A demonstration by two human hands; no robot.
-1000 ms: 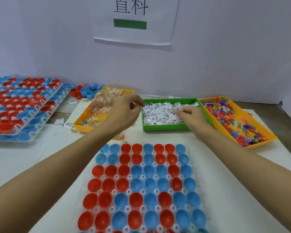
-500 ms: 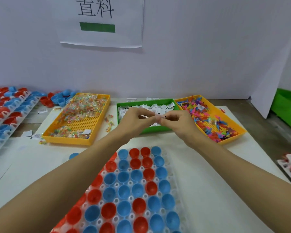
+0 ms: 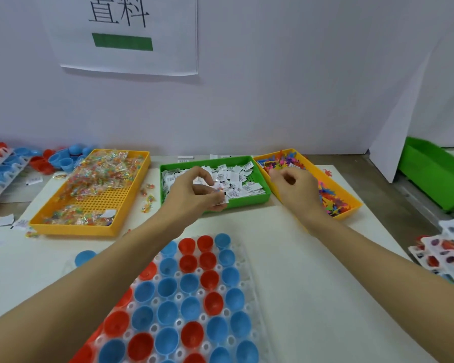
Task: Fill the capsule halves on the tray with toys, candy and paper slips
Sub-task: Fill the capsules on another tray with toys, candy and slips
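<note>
Early stage: red and blue plastic capsule halves [image 3: 189,292] in the clear tray [image 3: 249,297] on the bench look empty. Left hand [image 3: 194,192] pinches white paper slips [image 3: 222,197] over the green bin [image 3: 247,201]. Right hand [image 3: 298,189], fingers curled, over the toy bin [image 3: 351,205]; grip unclear.

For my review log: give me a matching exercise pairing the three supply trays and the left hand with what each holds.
Things:
1. left yellow tray
2. green tray
3. right yellow tray
4. left hand

Contents:
A. colourful plastic toys
B. a few pinched paper slips
C. wrapped candy
D. loose pile of paper slips

Pairs: 1-C, 2-D, 3-A, 4-B
</note>
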